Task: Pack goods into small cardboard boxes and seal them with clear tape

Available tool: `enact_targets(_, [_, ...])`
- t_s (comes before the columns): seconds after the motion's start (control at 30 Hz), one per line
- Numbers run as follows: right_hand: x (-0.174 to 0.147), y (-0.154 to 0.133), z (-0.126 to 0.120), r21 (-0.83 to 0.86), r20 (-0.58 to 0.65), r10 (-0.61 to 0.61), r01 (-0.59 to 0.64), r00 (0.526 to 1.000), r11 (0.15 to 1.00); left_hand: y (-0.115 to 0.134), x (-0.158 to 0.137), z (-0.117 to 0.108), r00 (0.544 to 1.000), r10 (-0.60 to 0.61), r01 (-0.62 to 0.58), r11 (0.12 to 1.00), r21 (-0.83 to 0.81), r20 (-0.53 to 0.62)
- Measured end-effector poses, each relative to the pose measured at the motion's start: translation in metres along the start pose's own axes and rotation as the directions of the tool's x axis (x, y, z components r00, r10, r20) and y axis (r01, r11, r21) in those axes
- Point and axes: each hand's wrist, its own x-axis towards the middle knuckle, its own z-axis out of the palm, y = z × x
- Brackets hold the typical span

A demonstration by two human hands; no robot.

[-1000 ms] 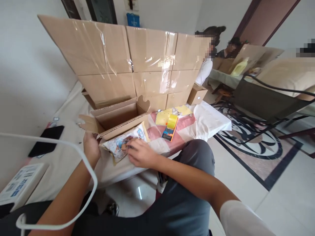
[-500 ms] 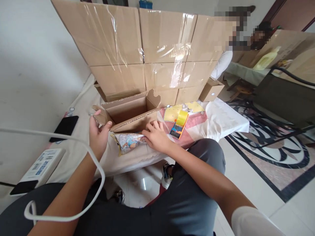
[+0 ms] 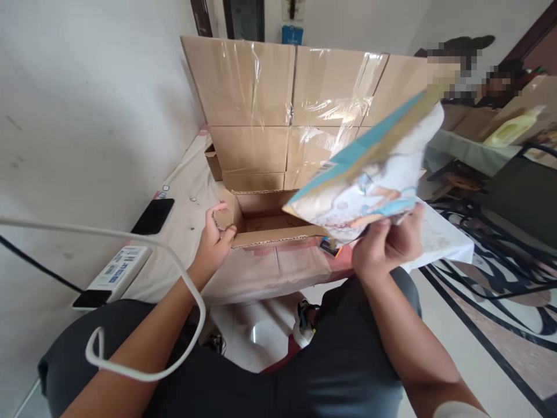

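Right hand (image 3: 387, 247) pinches the printed packet (image 3: 369, 174) by its lower edge, raised at 2 o'clock of the open box (image 3: 265, 223) (looks light, floppy, slick), left hand (image 3: 215, 238) gripping the box's flap.

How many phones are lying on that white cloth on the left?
2, as far as I can tell. One dark phone lies flat near the wall. Another dark phone sticks out from under the white power strip, mostly covered. Others may be hidden.
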Motion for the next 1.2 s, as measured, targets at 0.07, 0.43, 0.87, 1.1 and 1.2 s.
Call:
enact_targets(0.07, [0.009,0.015,-0.007,-0.122,-0.086,-0.122,0.111,0.989,0.986,0.008,-0.008,-0.001,0.995,-0.047,0.045,0.999,0.021,0.089])
enact_targets(0.43, [-0.006,0.014,0.014,-0.043,0.651,-0.187,0.282,0.736,0.959,0.027,-0.023,0.000,0.977,-0.064,0.050,0.996,0.074,0.204])
enact_targets(0.87, [-0.017,0.004,0.000,0.180,0.543,-0.385,0.345,0.746,0.921,0.037,-0.019,-0.003,0.892,0.452,-0.441,0.861,0.252,0.018])
enact_targets(1.1, [-0.014,-0.008,-0.010,0.200,0.634,-0.361,0.305,0.684,0.931,0.048,-0.013,-0.017,0.785,0.557,-0.620,0.686,0.381,0.273])
enact_targets(1.2, [-0.013,-0.012,-0.011,0.171,0.669,-0.304,0.258,0.678,0.951,0.051,-0.011,-0.021,0.806,0.486,-0.590,0.708,0.389,0.337])
